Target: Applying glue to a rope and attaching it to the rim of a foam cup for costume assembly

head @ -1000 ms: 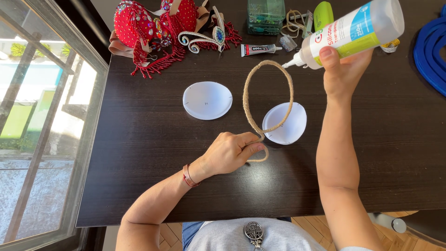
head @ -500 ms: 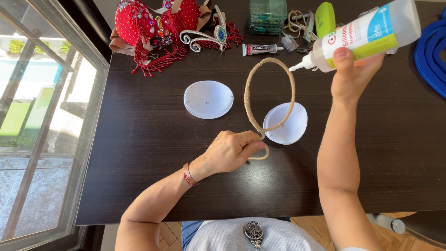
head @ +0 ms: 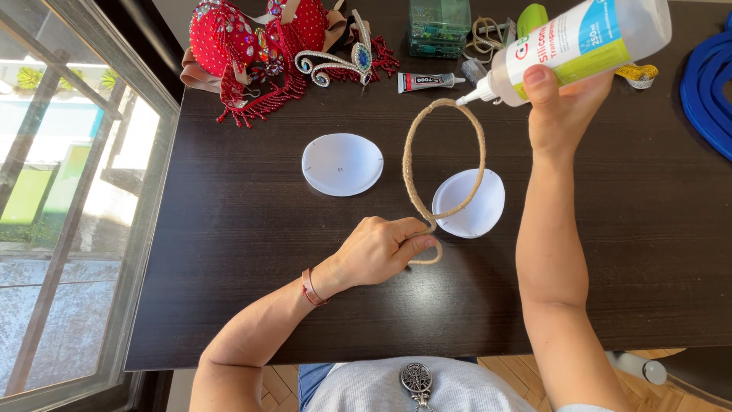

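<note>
The left hand is pinching the twine-wrapped hoop at its lower end, mid-table. The right hand is gripping a tilted glue bottle near the table's far edge, its nozzle at the hoop's top.

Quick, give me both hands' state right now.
Left hand: closed, pinching the twine-wrapped hoop at its lower end.
Right hand: closed around the glue bottle.

Left hand rests low, fingers pinched; right hand raised, fingers curled in a grip.
</note>
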